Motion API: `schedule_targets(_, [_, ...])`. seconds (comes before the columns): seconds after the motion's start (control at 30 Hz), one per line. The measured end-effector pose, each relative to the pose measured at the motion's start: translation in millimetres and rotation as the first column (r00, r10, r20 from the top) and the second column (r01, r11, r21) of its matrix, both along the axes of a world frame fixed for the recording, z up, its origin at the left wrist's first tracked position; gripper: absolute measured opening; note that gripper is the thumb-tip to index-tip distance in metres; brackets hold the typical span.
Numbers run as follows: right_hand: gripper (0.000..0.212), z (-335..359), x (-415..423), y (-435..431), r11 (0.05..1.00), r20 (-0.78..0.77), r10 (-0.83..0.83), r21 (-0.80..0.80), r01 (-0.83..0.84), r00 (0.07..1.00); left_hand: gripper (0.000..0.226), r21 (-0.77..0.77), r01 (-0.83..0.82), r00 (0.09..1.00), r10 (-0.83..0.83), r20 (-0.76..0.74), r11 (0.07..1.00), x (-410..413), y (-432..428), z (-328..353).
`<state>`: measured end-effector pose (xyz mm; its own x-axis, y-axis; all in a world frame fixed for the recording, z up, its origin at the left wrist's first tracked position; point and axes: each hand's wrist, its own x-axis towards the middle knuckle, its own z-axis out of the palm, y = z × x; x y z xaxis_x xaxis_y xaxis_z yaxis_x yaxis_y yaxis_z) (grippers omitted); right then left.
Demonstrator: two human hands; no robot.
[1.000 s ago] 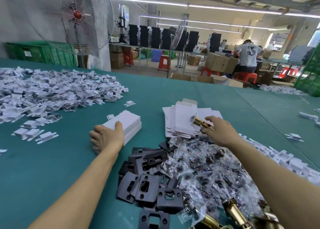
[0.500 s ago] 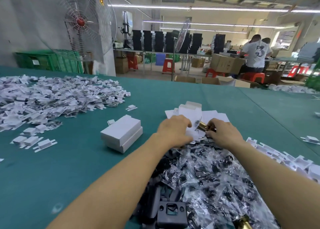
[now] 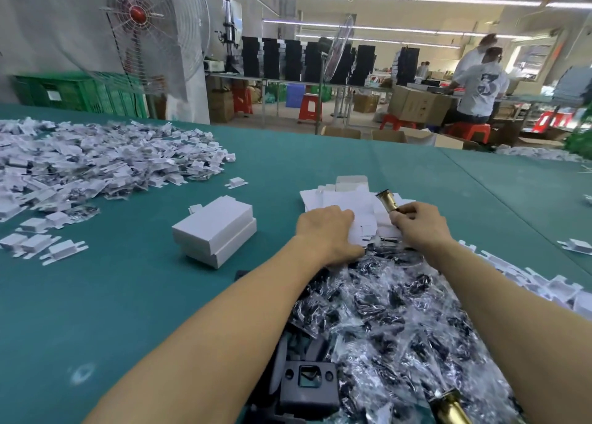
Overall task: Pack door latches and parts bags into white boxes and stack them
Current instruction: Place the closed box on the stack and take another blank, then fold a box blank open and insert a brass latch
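The right hand (image 3: pixel 416 225) is clenched around a brass door latch (image 3: pixel 387 201), pinching its near end so the barrel angles up and away over the right part of the pile of flat white box blanks (image 3: pixel 339 199). The left hand (image 3: pixel 326 231) lies on the near edge of those blanks, knuckles up and fingers bent down onto the cardboard; I cannot tell whether it actually grips a sheet.

To the left of the blanks, apart from them, two closed white boxes (image 3: pixel 214 228) sit stacked one on the other on the green table (image 3: pixel 128 295). On the near side of the blanks, touching their edge, spreads a heap of clear parts bags (image 3: pixel 400 311) with dark pieces inside. Nearer still lie black plates (image 3: pixel 309 388), and a second brass latch (image 3: pixel 448 407) pokes out at the bottom of the heap.

Far to the left of the blanks lies a wide pile of white folded inserts (image 3: pixel 96 164), with a few stray ones around it. To the right of the blanks a line of similar white pieces (image 3: pixel 528 279) runs along the table. Beyond the blanks, past the table's far edge, a large fan (image 3: pixel 141 17) stands.
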<state>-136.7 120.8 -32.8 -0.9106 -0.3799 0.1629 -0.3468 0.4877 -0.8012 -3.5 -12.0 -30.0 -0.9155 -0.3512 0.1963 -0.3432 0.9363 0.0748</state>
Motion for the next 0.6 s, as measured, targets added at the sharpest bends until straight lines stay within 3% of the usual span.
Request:
schedule_targets(0.13, [0.012, -5, -3, 0, 0.999, 0.034, 0.006, -0.041, -0.005, 0.999, 0.051, -0.084, -0.015, 0.998, 0.011, -0.054, 0.996, -8, 11, -5])
schedule_targets(0.33, [0.009, -6, -5, 1, 0.998, 0.059, 0.004, -0.066, -0.001, 0.998, 0.047, 0.048, 0.017, 0.999, -0.015, -0.033, 0.999, -1, -11, 2])
schedule_targets(0.5, [0.012, -6, -5, 3, 0.995, 0.076, 0.011, -0.096, -0.004, 0.997, 0.032, 0.026, 0.044, 0.988, -0.040, -0.149, 0.999, 3, -7, -2])
schedule_targets(0.57, [0.013, -7, -5, 4, 0.994, 0.058, 0.013, -0.110, -0.007, 0.998, 0.015, -0.022, -0.007, 0.983, 0.002, -0.184, 1.000, 5, -6, -4])
schedule_targets(0.6, [0.013, -7, -5, 4, 0.994, 0.036, 0.012, -0.106, -0.008, 0.999, 0.018, -0.011, -0.035, 0.978, 0.032, -0.205, 0.999, 7, -5, -4])
